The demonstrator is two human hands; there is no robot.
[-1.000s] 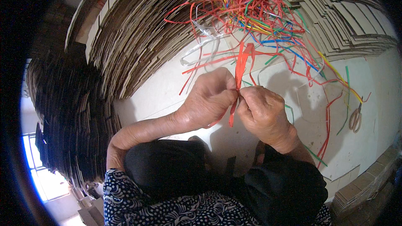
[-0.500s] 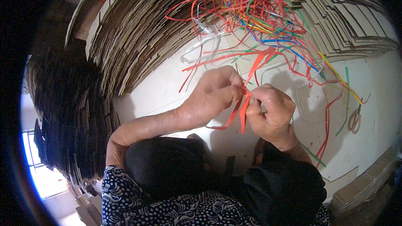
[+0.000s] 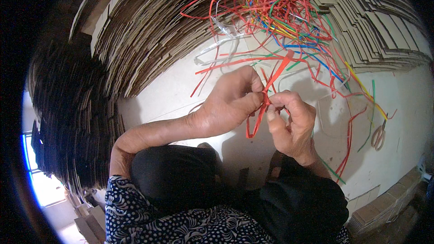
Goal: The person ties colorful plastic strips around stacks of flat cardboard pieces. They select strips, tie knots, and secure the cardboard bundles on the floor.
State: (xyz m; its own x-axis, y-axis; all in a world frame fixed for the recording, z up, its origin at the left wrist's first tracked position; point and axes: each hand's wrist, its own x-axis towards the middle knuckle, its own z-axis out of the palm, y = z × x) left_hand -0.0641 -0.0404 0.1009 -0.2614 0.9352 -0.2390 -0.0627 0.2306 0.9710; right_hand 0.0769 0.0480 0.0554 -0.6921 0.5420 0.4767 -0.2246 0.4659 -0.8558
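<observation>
A red plastic strap (image 3: pixel 280 70) runs between my two hands above the pale floor, crossing itself where the fingers meet. My left hand (image 3: pixel 233 99) is closed, pinching the strap between thumb and curled fingers. Close against it on the right, my right hand (image 3: pixel 294 124) grips the strap at the crossing with thumb and forefinger. Below the fingers the strap hangs in a narrow loop (image 3: pixel 251 132). The fingertips hide part of the crossing, so I cannot tell whether it is knotted.
Ahead lies a tangled heap of red, blue, green and yellow straps (image 3: pixel 275 0). Scissors (image 3: pixel 379 136) rest on the floor at the right. Cardboard stacks stand at the left (image 3: pixel 149 36) and far right (image 3: pixel 375 27). A clear plastic piece (image 3: pixel 221 45) lies near the heap.
The loose red end that pointed down between my hands is now a narrow loop. The right thumb and fingers have opened slightly; the left hand stays nearly in place.
</observation>
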